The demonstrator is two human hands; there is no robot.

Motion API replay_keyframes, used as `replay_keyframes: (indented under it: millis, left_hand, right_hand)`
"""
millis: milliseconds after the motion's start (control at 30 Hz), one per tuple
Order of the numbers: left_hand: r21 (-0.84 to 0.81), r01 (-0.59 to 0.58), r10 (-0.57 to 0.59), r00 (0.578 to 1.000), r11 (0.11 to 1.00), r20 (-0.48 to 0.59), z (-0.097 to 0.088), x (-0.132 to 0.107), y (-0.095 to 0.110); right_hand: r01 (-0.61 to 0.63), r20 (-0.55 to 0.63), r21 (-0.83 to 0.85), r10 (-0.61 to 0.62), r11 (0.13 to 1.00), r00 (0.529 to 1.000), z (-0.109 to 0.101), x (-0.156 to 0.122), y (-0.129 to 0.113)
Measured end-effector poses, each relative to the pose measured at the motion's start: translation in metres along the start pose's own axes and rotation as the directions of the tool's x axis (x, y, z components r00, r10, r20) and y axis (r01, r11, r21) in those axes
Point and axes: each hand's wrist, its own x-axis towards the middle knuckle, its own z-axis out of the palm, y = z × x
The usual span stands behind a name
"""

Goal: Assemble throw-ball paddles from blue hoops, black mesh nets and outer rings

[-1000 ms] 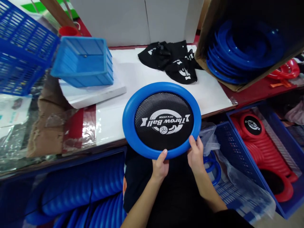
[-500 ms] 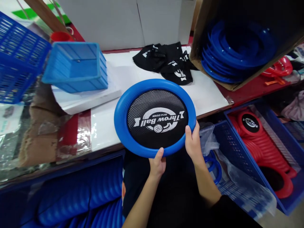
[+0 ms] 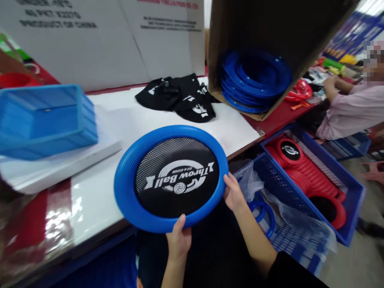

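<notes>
I hold a blue ring disc (image 3: 126,188) with a black mesh centre printed "Throw Ball" over the near edge of the white table (image 3: 99,192). My left hand (image 3: 179,239) grips its near rim from below, thumb on top. My right hand (image 3: 233,193) is closed on the rim's right side. The disc lies almost flat, partly over the table edge.
Black mesh cloths (image 3: 177,98) lie at the back. A light blue tray (image 3: 45,120) sits left. A tilted cardboard box of blue rings (image 3: 255,80) stands back right. Blue crates hold red discs (image 3: 306,176) and a plastic bag (image 3: 288,216). Another person (image 3: 348,108) works at far right.
The view has swung right and lifted, bringing another person into sight. The disc sits further left in frame, and my right hand has slid along its right rim.
</notes>
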Motion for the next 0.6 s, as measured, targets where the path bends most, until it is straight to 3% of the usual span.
replay_keyframes:
  millis: [167, 333, 500, 600]
  left_hand:
    - [0.074, 0.032, -0.032, 0.999, 0.997, -0.004, -0.003, 0.004, 0.014]
    - [0.118, -0.008, 0.004, 0.999, 0.993, 0.032, 0.0, 0.008, 0.023]
    - [0.138, -0.024, 0.017, 0.998, 0.99, 0.057, -0.01, 0.017, 0.021]
    - [0.139, -0.011, 0.005, 0.999, 0.99, 0.039, -0.012, 0.015, 0.019]
  right_hand:
    - [0.005, 0.059, 0.06, -0.008, 0.998, 0.998, 0.003, 0.001, -0.002]
    - [0.058, 0.037, 0.063, -0.061, 0.996, 0.997, 0.012, -0.002, -0.004]
    - [0.116, -0.004, 0.096, -0.117, 0.989, 0.993, 0.02, -0.012, 0.014]
    - [0.073, -0.019, 0.137, -0.071, 0.988, 0.997, 0.019, -0.022, 0.026]
